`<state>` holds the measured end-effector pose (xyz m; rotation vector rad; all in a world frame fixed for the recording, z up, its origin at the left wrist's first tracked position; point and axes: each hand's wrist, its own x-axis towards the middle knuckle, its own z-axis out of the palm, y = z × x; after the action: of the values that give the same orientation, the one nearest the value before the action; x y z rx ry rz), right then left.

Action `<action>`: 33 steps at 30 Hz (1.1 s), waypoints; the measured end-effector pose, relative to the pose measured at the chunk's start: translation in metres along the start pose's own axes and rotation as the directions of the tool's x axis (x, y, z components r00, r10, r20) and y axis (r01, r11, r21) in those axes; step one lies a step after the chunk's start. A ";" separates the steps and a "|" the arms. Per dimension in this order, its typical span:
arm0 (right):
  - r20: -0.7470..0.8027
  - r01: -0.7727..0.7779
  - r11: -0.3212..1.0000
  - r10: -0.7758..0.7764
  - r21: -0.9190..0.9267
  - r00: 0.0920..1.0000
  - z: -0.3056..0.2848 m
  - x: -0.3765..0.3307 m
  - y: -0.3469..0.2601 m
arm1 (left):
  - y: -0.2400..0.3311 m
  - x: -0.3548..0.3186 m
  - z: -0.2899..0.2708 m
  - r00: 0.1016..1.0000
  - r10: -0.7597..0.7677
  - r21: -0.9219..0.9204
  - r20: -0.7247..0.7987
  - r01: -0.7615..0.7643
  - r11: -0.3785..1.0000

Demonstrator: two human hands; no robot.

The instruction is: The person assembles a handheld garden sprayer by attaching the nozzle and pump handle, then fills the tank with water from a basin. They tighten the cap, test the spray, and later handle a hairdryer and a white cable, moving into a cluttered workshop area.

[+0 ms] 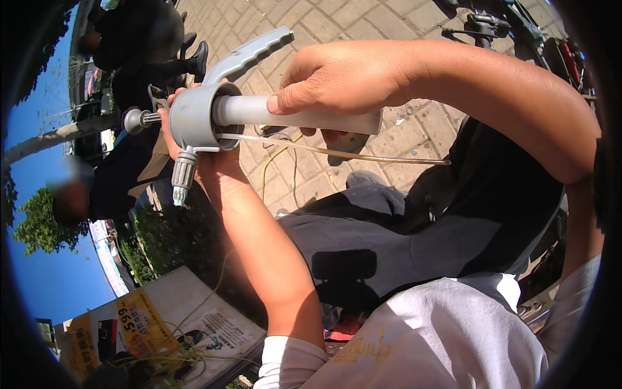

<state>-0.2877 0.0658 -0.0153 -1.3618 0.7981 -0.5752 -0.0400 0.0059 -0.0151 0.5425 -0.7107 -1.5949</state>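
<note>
A grey plastic sprayer head [194,117] is held up in front of me, tilted on its side. My left hand [217,163] is closed around it from behind and below, its fingers partly hidden. A translucent white pump cylinder [249,111] sticks out of the head to the right, and my right hand [343,78] is wrapped over it. Beside the cylinder a thin clear tube [337,153] runs out to the right. The sprayer has a ridged grey handle [249,57] at its top, a ribbed nozzle [184,172] below and a round knob [135,121] on the left.
Brick paving [311,26] lies beyond my hands, with a yellow cord [265,172] on it. At lower left is a printed board [201,301] with tangled wires. People in dark clothes are at upper left. A vehicle's handlebar [483,29] shows at upper right.
</note>
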 end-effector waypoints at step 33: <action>-0.094 0.112 0.973 -0.133 -0.202 0.987 0.010 0.008 0.011 | 0.000 -0.005 -0.002 0.996 0.038 0.048 -0.085 -0.034 0.998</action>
<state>-0.2759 0.0673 -0.0269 -1.5799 0.8791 -0.6847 -0.0382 0.0106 -0.0165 0.6255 -0.6906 -1.5153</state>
